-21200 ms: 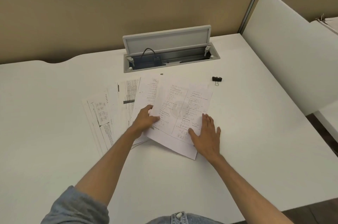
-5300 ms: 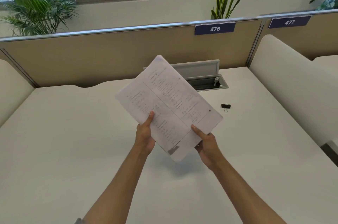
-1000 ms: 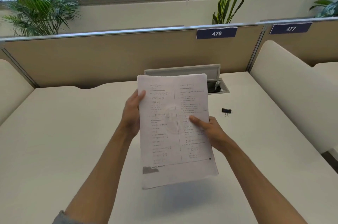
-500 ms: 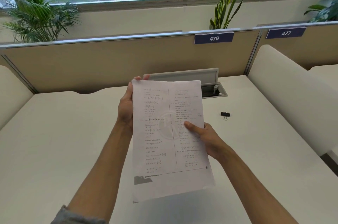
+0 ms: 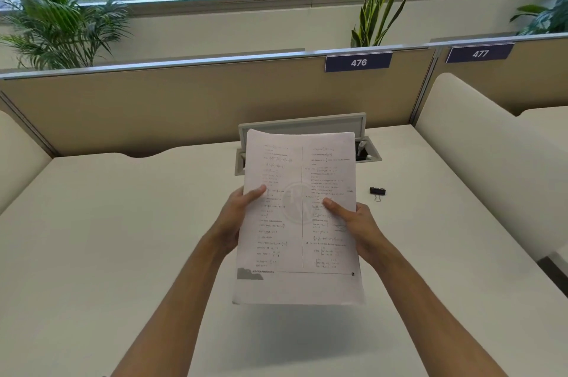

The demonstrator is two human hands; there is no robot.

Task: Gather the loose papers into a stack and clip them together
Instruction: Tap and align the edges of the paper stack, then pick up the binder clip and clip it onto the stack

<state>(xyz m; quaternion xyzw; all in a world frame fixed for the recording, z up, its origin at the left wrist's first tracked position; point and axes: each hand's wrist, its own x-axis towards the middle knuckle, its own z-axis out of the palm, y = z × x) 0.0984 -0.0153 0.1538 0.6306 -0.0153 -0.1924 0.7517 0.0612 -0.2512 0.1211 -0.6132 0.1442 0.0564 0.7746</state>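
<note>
Single head-worn view, looking forward and down over the desk (image 5: 123, 238), close above forearms

"476" on blue plate (image 5: 358, 62) atop partition; "477" on next plate (image 5: 479, 53); papers' (image 5: 299, 216) print illegible.

Left hand (image 5: 236, 216) and right hand (image 5: 356, 229) hold the paper stack (image 5: 299, 220) above the desk (image 5: 123, 223); binder clip (image 5: 377, 191) lies apart.

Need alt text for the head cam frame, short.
Both hands, left and right, hold a stack of printed papers upright above a white desk. A black binder clip lies on the desk to the right of the stack, untouched. Behind are a partition labelled 476, plants and windows.
</note>
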